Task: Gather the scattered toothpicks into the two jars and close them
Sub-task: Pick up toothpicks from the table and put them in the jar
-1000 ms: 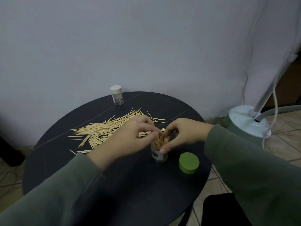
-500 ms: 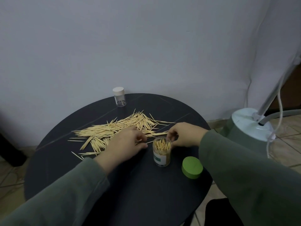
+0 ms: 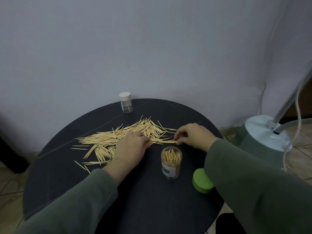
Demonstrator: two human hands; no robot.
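Both hands are gathering loose toothpicks (image 3: 118, 139) beside the open jar (image 3: 171, 162).
Right hand (image 3: 194, 135) is pinching a thin bundle's end; left hand (image 3: 130, 148) is lying flat on the pile. Light, stiff sticks likely roll, so bunching them mid-length suits best.

i'm seeing loose toothpicks (image 3: 118, 141) lying mid-table (image 3: 152, 208), the open jar (image 3: 171, 162) toward the right edge, its lid (image 3: 201, 181) beside it, the capped jar (image 3: 125, 102) at the far edge.
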